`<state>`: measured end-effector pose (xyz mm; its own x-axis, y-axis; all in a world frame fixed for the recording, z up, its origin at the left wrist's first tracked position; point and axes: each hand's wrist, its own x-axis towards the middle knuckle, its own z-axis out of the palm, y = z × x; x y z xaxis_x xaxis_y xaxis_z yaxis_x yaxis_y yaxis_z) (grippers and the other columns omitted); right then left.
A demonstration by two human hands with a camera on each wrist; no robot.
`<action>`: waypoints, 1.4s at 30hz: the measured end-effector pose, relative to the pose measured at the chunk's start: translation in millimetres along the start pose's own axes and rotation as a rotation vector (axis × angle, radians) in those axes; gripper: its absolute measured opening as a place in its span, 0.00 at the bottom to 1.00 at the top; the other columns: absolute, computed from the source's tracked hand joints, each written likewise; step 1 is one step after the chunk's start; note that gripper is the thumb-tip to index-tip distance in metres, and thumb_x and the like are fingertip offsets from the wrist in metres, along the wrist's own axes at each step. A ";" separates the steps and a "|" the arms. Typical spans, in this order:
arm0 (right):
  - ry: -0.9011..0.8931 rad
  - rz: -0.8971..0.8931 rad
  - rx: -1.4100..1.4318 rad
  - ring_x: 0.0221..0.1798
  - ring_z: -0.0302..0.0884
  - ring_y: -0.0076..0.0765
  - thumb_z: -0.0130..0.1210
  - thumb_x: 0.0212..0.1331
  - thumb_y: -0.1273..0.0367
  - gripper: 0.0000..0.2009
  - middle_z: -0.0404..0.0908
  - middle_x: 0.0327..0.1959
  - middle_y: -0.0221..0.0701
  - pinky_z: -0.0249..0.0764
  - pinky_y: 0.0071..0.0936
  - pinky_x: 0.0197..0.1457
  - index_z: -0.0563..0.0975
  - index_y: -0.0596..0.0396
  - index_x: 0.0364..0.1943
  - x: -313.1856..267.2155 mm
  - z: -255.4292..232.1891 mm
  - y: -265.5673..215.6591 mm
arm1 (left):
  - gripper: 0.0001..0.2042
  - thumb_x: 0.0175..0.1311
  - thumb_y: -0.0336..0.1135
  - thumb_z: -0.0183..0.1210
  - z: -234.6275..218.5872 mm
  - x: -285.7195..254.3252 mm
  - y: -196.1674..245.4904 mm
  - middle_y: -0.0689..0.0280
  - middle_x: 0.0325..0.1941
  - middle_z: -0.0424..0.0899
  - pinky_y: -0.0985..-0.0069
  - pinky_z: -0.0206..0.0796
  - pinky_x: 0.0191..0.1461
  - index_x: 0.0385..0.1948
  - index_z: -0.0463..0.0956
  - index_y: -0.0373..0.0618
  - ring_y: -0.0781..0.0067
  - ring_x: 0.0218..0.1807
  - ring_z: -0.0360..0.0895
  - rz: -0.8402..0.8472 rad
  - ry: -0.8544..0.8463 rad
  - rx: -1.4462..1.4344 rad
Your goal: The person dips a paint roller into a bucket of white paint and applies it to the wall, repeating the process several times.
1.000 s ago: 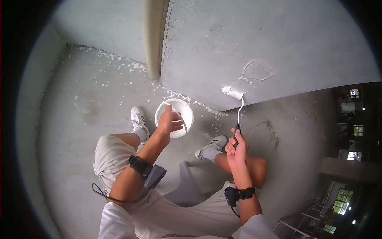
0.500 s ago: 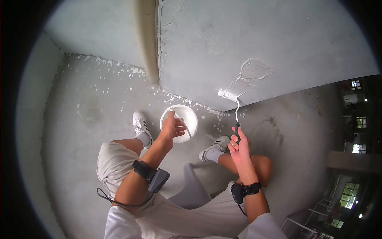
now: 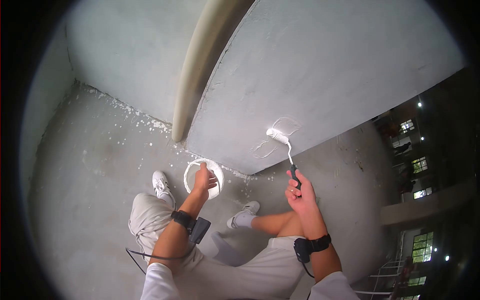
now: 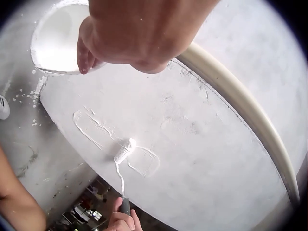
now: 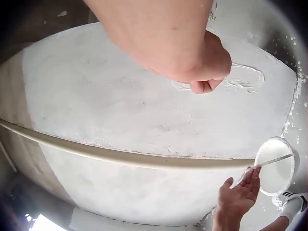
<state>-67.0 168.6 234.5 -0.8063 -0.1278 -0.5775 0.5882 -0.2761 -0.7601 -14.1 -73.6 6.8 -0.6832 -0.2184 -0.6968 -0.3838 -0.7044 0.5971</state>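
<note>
My right hand (image 3: 301,192) grips the dark handle of a paint roller (image 3: 278,135). Its white, paint-coated sleeve overlaps the grey wall (image 3: 350,75) beside thin wet paint outlines, also seen in the left wrist view. The left hand (image 3: 202,181) is at a white bucket (image 3: 186,181) on the floor, fingers fairly straight. In the right wrist view its palm shows, and the bucket's pale strap handle (image 5: 276,160) runs across the fingertips. White paint fills the inside of the bucket. My right fist hides the roller in that view.
A beige pipe (image 3: 192,65) runs down the wall corner to the floor. White splatters dot the floor (image 3: 90,190) along the wall base. Two shoes (image 3: 161,183) flank the bucket, and a grey stool-like seat (image 3: 225,250) shows beneath the person. Windows and framework lie at the right.
The roller has moved up the wall from the lower paint patch to the upper one, with the right hand following. The head view has tilted; the left hand remains at the bucket handle.
</note>
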 end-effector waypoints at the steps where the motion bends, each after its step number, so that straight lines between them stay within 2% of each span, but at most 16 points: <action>1: 0.000 -0.010 -0.007 0.13 0.48 0.15 0.48 0.69 0.62 0.12 0.61 0.18 0.20 0.46 0.19 0.16 0.70 0.56 0.44 -4.8 3.0 -1.8 | 0.33 0.67 0.61 0.35 -1.3 1.0 -0.5 0.54 0.43 0.77 0.63 0.72 0.47 0.44 0.71 0.32 0.58 0.44 0.78 0.017 0.007 -0.010; 5: -0.029 -0.037 -0.033 0.13 0.48 0.15 0.47 0.69 0.62 0.12 0.60 0.18 0.20 0.47 0.19 0.16 0.69 0.56 0.45 -30.6 19.7 -21.3 | 0.31 0.67 0.61 0.36 1.1 2.4 3.3 0.54 0.40 0.76 0.62 0.71 0.44 0.40 0.70 0.34 0.57 0.41 0.78 0.050 0.003 -0.039; 8: -0.049 -0.055 -0.041 0.13 0.48 0.15 0.47 0.69 0.62 0.12 0.60 0.18 0.19 0.47 0.18 0.16 0.69 0.57 0.45 -47.2 28.9 -30.4 | 0.26 0.69 0.56 0.35 4.1 -7.4 9.1 0.59 0.31 0.73 0.66 0.70 0.37 0.28 0.67 0.40 0.63 0.33 0.75 0.080 0.012 -0.090; 14: -0.067 -0.108 -0.062 0.13 0.48 0.14 0.47 0.68 0.63 0.11 0.61 0.18 0.19 0.47 0.17 0.16 0.69 0.57 0.45 -80.5 48.6 -63.4 | 0.25 0.70 0.55 0.35 8.6 -15.6 16.7 0.63 0.24 0.71 0.68 0.68 0.32 0.24 0.66 0.43 0.67 0.25 0.71 0.090 -0.005 -0.155; 15: -0.068 -0.124 -0.067 0.13 0.49 0.14 0.47 0.68 0.63 0.11 0.61 0.18 0.19 0.47 0.17 0.16 0.69 0.57 0.45 -87.0 51.0 -65.1 | 0.24 0.69 0.55 0.35 7.9 -15.6 14.8 0.64 0.24 0.70 0.69 0.67 0.30 0.23 0.66 0.43 0.69 0.25 0.70 0.087 0.007 -0.151; 18: -0.050 -0.175 -0.071 0.11 0.50 0.12 0.49 0.67 0.64 0.12 0.62 0.17 0.19 0.48 0.16 0.15 0.70 0.59 0.46 -107.6 64.8 -81.3 | 0.30 0.67 0.60 0.36 5.0 -6.8 9.8 0.53 0.41 0.75 0.61 0.71 0.46 0.37 0.69 0.34 0.56 0.42 0.76 0.069 -0.065 -0.105; 20: -0.041 -0.200 -0.068 0.11 0.51 0.11 0.50 0.66 0.65 0.13 0.63 0.17 0.18 0.48 0.15 0.15 0.70 0.61 0.46 -119.1 72.5 -90.8 | 0.30 0.67 0.59 0.36 2.9 4.5 2.4 0.52 0.41 0.75 0.61 0.71 0.45 0.37 0.69 0.34 0.56 0.41 0.76 0.066 -0.089 -0.106; 22: -0.038 -0.203 -0.066 0.11 0.51 0.11 0.50 0.66 0.65 0.13 0.63 0.17 0.18 0.48 0.15 0.15 0.70 0.61 0.46 -127.2 78.7 -98.8 | 0.30 0.67 0.59 0.36 4.3 -6.5 8.6 0.52 0.41 0.76 0.62 0.71 0.44 0.37 0.70 0.34 0.57 0.41 0.76 0.077 -0.074 -0.112; 23: -0.042 -0.197 -0.057 0.11 0.51 0.11 0.50 0.66 0.65 0.13 0.63 0.17 0.18 0.48 0.15 0.15 0.70 0.61 0.46 -130.9 81.4 -104.8 | 0.23 0.69 0.54 0.37 10.5 -13.4 11.7 0.67 0.20 0.67 0.74 0.62 0.23 0.22 0.64 0.46 0.72 0.19 0.67 0.081 -0.011 -0.178; 28: -0.100 -0.169 -0.034 0.13 0.50 0.12 0.48 0.67 0.66 0.12 0.63 0.19 0.20 0.48 0.16 0.16 0.69 0.62 0.44 -145.4 84.0 -128.0 | 0.23 0.69 0.55 0.37 7.8 -10.5 11.8 0.66 0.21 0.67 0.73 0.63 0.23 0.23 0.65 0.45 0.72 0.20 0.68 0.065 -0.036 -0.202; 30: -0.100 -0.182 -0.023 0.13 0.50 0.12 0.49 0.67 0.66 0.12 0.63 0.19 0.20 0.48 0.16 0.16 0.68 0.62 0.45 -157.5 88.2 -136.2 | 0.23 0.68 0.55 0.38 9.2 -17.1 13.7 0.67 0.20 0.66 0.74 0.62 0.22 0.22 0.64 0.45 0.73 0.18 0.67 0.065 0.006 -0.186; 35: -0.112 -0.230 -0.030 0.14 0.52 0.12 0.48 0.67 0.67 0.14 0.64 0.21 0.21 0.48 0.15 0.16 0.67 0.63 0.48 -185.8 103.3 -159.5 | 0.23 0.68 0.55 0.38 6.2 -6.3 8.6 0.66 0.21 0.67 0.73 0.64 0.24 0.24 0.65 0.44 0.72 0.20 0.68 0.097 -0.030 -0.179; 38: -0.126 -0.197 0.007 0.14 0.52 0.13 0.47 0.67 0.67 0.13 0.64 0.21 0.21 0.48 0.15 0.16 0.67 0.63 0.48 -187.4 105.4 -163.6 | 0.23 0.67 0.56 0.38 6.4 -1.7 2.9 0.64 0.23 0.69 0.72 0.65 0.25 0.24 0.65 0.44 0.70 0.22 0.70 0.097 -0.046 -0.161; 42: -0.145 -0.186 -0.095 0.15 0.51 0.13 0.47 0.67 0.67 0.12 0.64 0.22 0.21 0.49 0.16 0.17 0.67 0.62 0.47 -169.5 97.8 -152.4 | 0.24 0.67 0.57 0.38 8.7 -8.4 5.5 0.63 0.24 0.70 0.71 0.66 0.27 0.25 0.66 0.43 0.69 0.25 0.72 0.081 -0.014 -0.142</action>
<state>-26.0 139.2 477.3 -0.8978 -0.2202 -0.3813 0.4263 -0.2175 -0.8780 -15.9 -69.7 19.4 -0.7172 -0.2696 -0.6426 -0.2363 -0.7735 0.5881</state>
